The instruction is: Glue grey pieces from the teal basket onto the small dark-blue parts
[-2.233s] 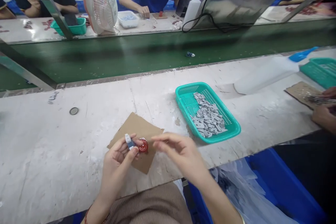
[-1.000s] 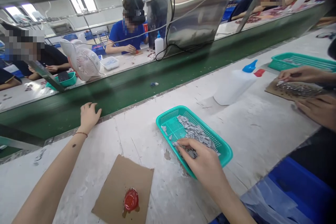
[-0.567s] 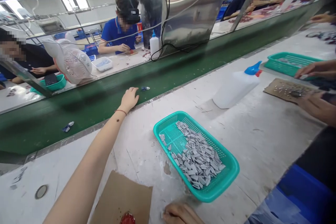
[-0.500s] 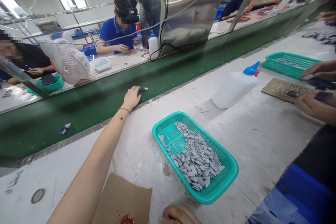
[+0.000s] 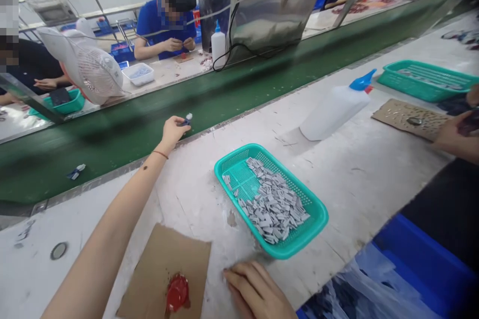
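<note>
My left hand (image 5: 173, 131) reaches out over the green belt (image 5: 145, 124), thumb and fingers pinched on a small dark-blue and white plastic part (image 5: 187, 120). A similar blue and white part (image 5: 77, 172) lies on the belt further left. My right hand (image 5: 258, 289) rests at the bottom of the table with its fingers curled together; whatever is under the fingertips is hidden. Between the hands lies a piece of brown cardboard (image 5: 149, 269) with a glossy red blob (image 5: 178, 292) on it. Ahead of my right hand stands a green basket (image 5: 318, 219) of small grey plastic pieces (image 5: 277, 204).
A white squeeze bottle (image 5: 333, 112) with a blue cap leans beyond the basket. At the right, a co-worker's hand (image 5: 454, 134) is beside another cardboard piece (image 5: 396, 114) and a green basket (image 5: 430, 89). Across the belt are a fan (image 5: 93, 67) and a seated co-worker (image 5: 149, 30).
My left hand has closed on the blue and white part and drawn it slightly left. The other part has moved left along the belt. My view has tilted down, showing more of my right hand.
</note>
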Demonstrator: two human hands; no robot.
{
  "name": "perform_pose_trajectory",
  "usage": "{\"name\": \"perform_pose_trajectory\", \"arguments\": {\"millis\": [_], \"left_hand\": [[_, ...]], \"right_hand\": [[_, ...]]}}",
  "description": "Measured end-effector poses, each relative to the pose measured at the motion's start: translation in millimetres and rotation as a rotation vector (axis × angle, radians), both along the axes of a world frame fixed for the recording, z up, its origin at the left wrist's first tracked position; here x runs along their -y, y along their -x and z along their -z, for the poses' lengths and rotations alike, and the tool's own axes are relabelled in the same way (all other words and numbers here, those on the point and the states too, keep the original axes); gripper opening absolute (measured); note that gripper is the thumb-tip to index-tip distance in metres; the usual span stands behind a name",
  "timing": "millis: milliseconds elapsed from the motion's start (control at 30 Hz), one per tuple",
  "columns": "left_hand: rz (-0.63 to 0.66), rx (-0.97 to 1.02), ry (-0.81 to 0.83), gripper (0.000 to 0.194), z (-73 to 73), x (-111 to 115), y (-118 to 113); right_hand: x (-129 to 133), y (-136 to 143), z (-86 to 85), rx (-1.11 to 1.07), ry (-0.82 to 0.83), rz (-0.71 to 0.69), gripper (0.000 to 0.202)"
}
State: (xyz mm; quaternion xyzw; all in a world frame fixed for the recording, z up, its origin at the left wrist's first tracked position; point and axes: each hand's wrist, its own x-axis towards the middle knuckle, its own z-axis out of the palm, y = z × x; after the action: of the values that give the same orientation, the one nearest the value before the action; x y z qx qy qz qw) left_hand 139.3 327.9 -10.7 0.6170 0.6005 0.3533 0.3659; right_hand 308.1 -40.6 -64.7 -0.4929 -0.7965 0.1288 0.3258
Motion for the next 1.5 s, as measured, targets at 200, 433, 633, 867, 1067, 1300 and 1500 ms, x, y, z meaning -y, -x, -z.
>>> {"name": "perform_pose_trajectory", "arguments": {"millis": [200, 433, 633, 867, 1067, 1300, 1500], "left_hand": [[-0.038, 0.438, 0.214, 0.027, -10.3, 124, 62], [-0.193, 0.708, 0.387, 0.032, -14.6, 272, 125], [-0.344, 0.817, 0.420, 0.031, 0.9, 357, 139], [-0.446, 0.792, 0.391, 0.029, 13.7, 394, 127], [-0.431, 0.778, 0.365, 0.030, 16.3, 391, 117], [-0.362, 0.771, 0.352, 0.018, 16.6, 392, 111], [-0.325, 0.771, 0.320, 0.016, 17.2, 394, 105]], "right_hand": [[-3, 7, -18.7, -0.118, 0.127, -0.011, 0.025], [-18, 45, -46.2, -0.312, 0.200, -0.089, 0.015], [-24, 78, -52.8, -0.190, 0.200, -0.161, 0.013], [-21, 87, -57.4, 0.002, 0.203, -0.222, 0.017], [-20, 89, -57.6, 0.006, 0.198, -0.193, 0.016], [-19, 91, -59.0, 0.014, 0.196, -0.190, 0.019], [-19, 91, -58.9, -0.003, 0.236, -0.186, 0.022]]}}
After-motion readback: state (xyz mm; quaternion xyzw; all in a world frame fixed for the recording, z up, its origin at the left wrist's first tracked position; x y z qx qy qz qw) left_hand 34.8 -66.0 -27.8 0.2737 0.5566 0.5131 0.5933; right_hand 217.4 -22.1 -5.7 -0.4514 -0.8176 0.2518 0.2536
